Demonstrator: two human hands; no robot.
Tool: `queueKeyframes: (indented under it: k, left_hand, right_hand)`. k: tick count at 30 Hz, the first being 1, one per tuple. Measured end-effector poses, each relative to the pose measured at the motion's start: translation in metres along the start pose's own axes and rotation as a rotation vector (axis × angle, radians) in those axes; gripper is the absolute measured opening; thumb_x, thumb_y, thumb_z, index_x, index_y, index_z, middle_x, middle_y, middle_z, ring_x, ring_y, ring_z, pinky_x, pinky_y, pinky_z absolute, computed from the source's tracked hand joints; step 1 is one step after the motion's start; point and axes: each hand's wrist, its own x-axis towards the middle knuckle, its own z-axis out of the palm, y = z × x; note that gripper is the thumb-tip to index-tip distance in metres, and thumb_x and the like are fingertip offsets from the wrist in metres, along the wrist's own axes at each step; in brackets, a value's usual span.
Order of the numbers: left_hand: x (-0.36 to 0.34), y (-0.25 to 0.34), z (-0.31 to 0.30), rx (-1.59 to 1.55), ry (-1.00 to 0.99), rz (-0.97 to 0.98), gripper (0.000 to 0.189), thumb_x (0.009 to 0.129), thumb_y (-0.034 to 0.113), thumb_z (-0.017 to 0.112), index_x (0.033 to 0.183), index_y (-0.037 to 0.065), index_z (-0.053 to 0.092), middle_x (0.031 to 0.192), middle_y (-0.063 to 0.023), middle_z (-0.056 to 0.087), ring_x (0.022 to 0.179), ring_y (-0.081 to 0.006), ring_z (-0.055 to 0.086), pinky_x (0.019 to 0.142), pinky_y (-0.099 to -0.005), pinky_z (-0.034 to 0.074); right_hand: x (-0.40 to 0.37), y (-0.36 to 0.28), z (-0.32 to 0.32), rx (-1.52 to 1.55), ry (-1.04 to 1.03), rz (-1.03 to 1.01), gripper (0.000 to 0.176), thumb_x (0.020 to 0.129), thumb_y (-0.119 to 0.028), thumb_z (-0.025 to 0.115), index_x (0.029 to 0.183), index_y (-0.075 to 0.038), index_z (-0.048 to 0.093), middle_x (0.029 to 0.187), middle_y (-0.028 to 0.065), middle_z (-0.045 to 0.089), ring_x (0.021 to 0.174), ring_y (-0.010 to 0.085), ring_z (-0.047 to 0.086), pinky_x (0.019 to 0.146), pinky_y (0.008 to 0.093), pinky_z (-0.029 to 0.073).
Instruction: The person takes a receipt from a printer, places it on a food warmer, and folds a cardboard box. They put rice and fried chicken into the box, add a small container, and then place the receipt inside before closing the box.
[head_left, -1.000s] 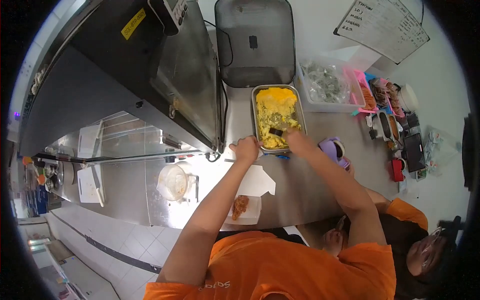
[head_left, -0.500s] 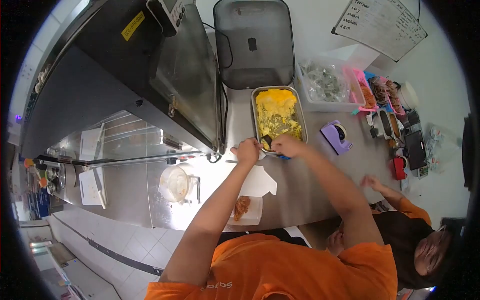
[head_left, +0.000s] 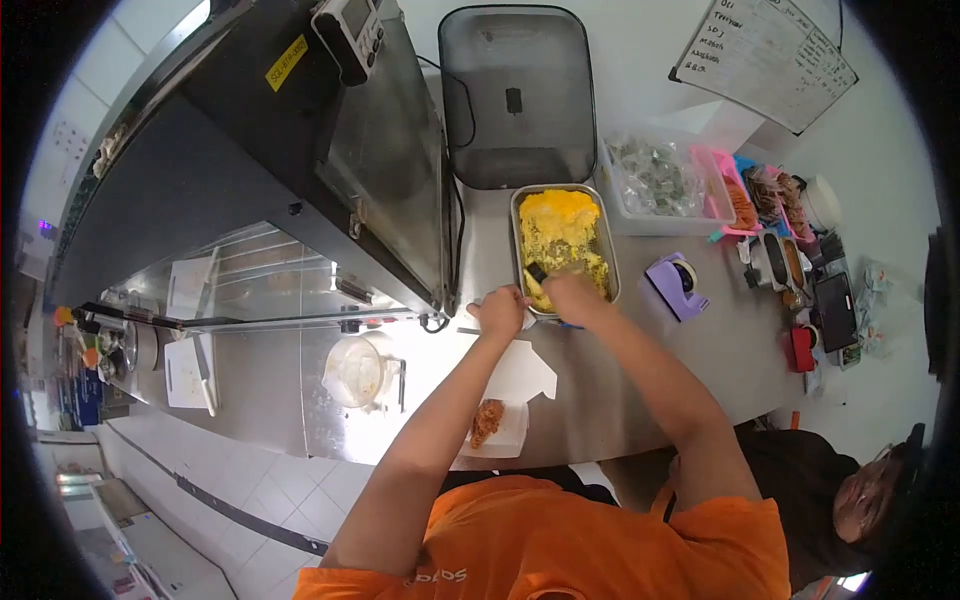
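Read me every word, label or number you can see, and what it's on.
"BTR": yellow rectangular label on the black metal cabinet; remaining characters blurred.
"Teriy…": handwritten on the white rectangular board; other lines too small.
Orange fabric shirt: white lettering too blurred.
White plastic timer: display too blurred.

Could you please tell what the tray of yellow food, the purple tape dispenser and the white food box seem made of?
Tray: likely metal, perhaps steel; grey, softly shiny rim.
Tape dispenser: probably plastic; evenly coloured, smooth body.
Food box: seemingly paperboard; matt white, with flat folding flap.
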Motion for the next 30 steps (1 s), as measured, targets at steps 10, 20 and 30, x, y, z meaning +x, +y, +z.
queueKeyframes:
  k: [10,20,30]
  left_hand:
    - [-0.003,0.005,-0.002,-0.030,-0.001,-0.028,0.016,0.085,0.034,0.074,0.083,0.018,0.074,0.081,-0.0076,0.073,0.089,-0.0295,0.069,0.091,-0.0542,0.028]
    - [-0.103,-0.018,-0.095,-0.523,0.108,0.496,0.028,0.096,0.009,0.058,0.121,0.000,0.063,0.117,-0.0197,0.065,0.086,-0.0300,0.068,0.070,-0.0353,0.055]
    - [-0.254,-0.156,-0.190,-0.917,-0.143,-0.082,0.028,0.104,0.018,0.051,0.127,0.007,0.063,0.111,-0.0036,0.064,0.087,-0.0092,0.060,0.071,-0.0255,0.054]
  right_hand:
    - [0.000,0.080,-0.023,0.514,-0.643,0.018,0.021,0.096,-0.023,0.062,0.097,-0.003,0.068,0.085,0.0050,0.068,0.069,0.0172,0.059,0.064,0.0324,0.047]
    - [-0.061,0.026,-0.087,1.119,-0.357,0.665,0.017,0.097,-0.023,0.061,0.098,-0.008,0.069,0.080,-0.0023,0.064,0.064,0.0044,0.051,0.052,0.0202,0.034]
    - [-0.208,-0.148,0.040,0.739,-0.042,0.392,0.016,0.092,-0.015,0.061,0.100,-0.003,0.068,0.092,0.0161,0.066,0.085,0.0253,0.064,0.076,0.0397,0.051]
